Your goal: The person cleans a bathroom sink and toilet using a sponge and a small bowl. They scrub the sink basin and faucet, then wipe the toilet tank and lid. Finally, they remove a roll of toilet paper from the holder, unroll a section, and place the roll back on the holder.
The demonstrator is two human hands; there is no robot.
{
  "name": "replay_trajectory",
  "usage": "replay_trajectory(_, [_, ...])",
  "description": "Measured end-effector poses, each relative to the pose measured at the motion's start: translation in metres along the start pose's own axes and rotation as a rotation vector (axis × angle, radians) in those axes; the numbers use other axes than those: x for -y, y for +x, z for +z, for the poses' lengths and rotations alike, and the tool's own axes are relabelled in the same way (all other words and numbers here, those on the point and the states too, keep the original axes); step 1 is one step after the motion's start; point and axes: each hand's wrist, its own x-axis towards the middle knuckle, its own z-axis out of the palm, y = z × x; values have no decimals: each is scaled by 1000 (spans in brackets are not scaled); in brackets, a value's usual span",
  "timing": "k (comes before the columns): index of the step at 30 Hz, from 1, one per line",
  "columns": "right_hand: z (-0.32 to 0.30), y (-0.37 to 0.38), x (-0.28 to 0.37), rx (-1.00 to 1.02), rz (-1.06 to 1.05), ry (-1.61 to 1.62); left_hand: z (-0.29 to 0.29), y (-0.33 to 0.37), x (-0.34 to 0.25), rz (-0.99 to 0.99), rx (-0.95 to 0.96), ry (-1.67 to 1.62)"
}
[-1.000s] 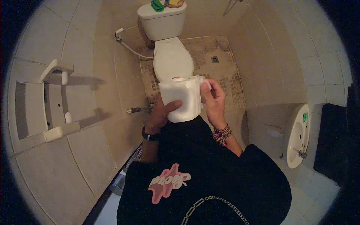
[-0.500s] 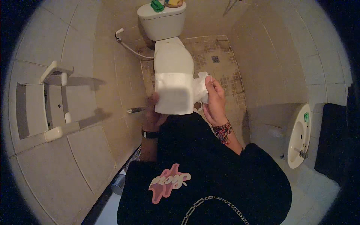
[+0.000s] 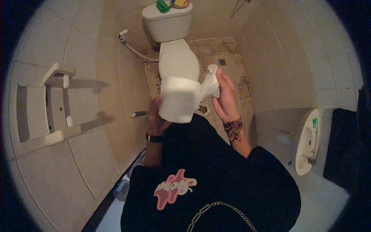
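Note:
A white toilet paper roll point(image 3: 178, 100) is held in front of my body, its edges blurred. My left hand point(image 3: 157, 112) grips it from the left side, with the fingers partly hidden behind the roll. From the roll's right side a crumpled strip of toilet paper point(image 3: 210, 86) stretches up to my right hand point(image 3: 227, 96), which pinches it between thumb and fingers. Beyond the roll stands the white toilet point(image 3: 178, 60) with its lid down.
An empty toilet roll holder point(image 3: 58, 104) is set in the left wall. A hand sprayer point(image 3: 123, 35) with a hose hangs beside the toilet. On the cistern point(image 3: 170, 25) lie a green object point(image 3: 162, 6) and a yellow one. A washbasin point(image 3: 307, 141) juts from the right wall, near a dark towel point(image 3: 340, 147).
My right hand has moved up and right, drawing the paper strip out from the roll. The roll has tilted and shifted slightly left and down in my left hand.

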Motion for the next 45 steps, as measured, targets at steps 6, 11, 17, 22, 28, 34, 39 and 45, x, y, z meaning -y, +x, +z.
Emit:
replay_trajectory(6, [7, -1, -7, 124, -73, -39, 17, 5, -3, 48, -55, -281])
replay_trajectory(11, [20, -13, -19, 265, -105, -434, 10, 8, 0, 112, -189, -164])
replay_trajectory(17, [23, -5, -27, 101, -240, -589, 13, 8, -7, 218, -274, 829])
replay_trajectory(22, [17, 0, -29, -1, -401, -877, 21, 7, -5, 63, -366, 519])
replay_trajectory(28, [5, 11, -39, -27, -252, -486, 30, 2, -7, 41, -339, 390])
replay_trajectory(34, [3, 13, -35, 39, 73, -39, -18, -4, -9, 184, -405, 950])
replay_trajectory(39, [-5, 14, -33, 55, 239, 85, 4, -8, -14, 103, -361, 105])
replay_trajectory(45, [-10, 19, -22, 95, 214, 186, -6, -12, -21, 129, -221, 671])
